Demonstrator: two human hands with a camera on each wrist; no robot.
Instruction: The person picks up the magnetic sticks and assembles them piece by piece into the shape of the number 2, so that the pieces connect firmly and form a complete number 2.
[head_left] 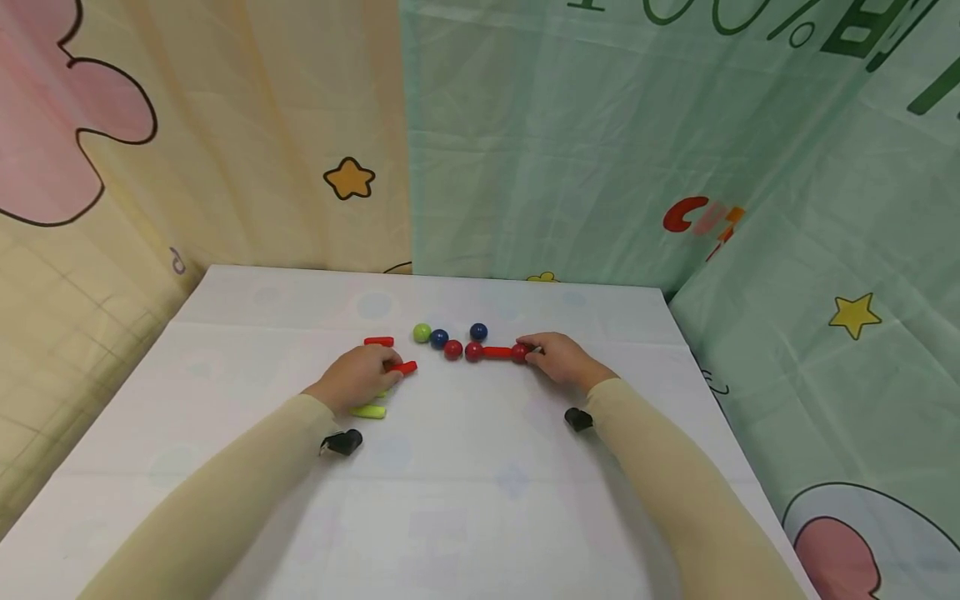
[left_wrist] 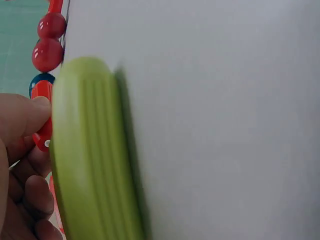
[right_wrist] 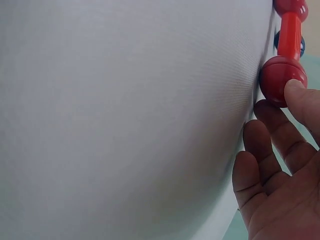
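My left hand [head_left: 356,377] pinches a short red rod [head_left: 407,367] between thumb and fingers, its tip pointing right toward the balls. Over on the right, my right hand [head_left: 561,358] grips a red ball [right_wrist: 280,82] by its outer side. That ball sits on one end of another red rod [head_left: 497,352], and a second red ball [head_left: 474,352] sits on the rod's other end. A loose red ball [head_left: 453,350] lies just left of this piece. In the left wrist view a ribbed green rod [left_wrist: 95,150] looms large near the left hand.
Behind the red balls are a blue ball [head_left: 478,332], another blue ball [head_left: 439,339] and a green ball [head_left: 422,333]. A spare red rod [head_left: 378,341] lies beyond the left hand. Everything rests on a white-covered table [head_left: 465,517] with printed curtains [head_left: 600,167] behind.
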